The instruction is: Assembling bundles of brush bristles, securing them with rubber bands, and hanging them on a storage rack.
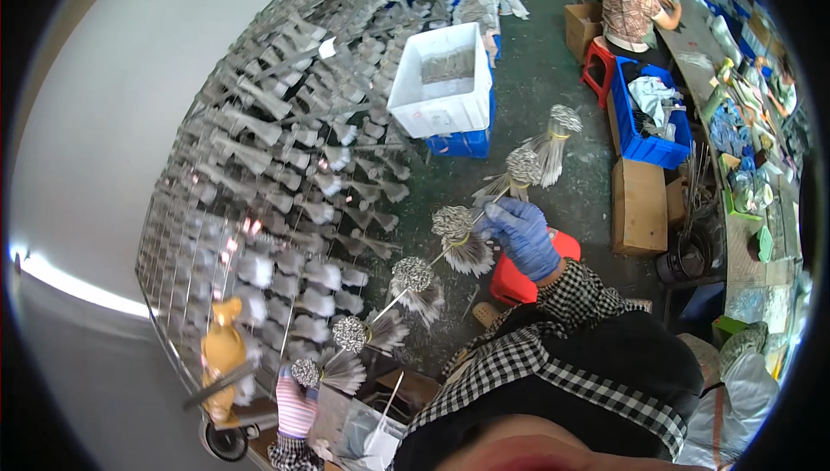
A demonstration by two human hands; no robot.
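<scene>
A thin metal rod (441,255) slants across the middle, carrying several bundles of fine grey strands (412,275). Each bundle has a knobbly looped head and a fanned tail, and some show a yellow tie. My right hand (523,233), in a blue glove, grips the rod between bundles in its upper half. Down at the lower left, my left hand (296,406) wears a pink-and-white striped glove. Its fingers close about the rod's low end, beside the lowest bundle (305,373); that bundle hides part of the grip.
A large rack (285,185) hung with rows of similar bundles fills the left. Beyond stands a white bin (441,82) on a blue crate. A red stool (519,276) is under my right arm. Cardboard boxes (640,207) and a long workbench line the right, where a person (631,4) sits.
</scene>
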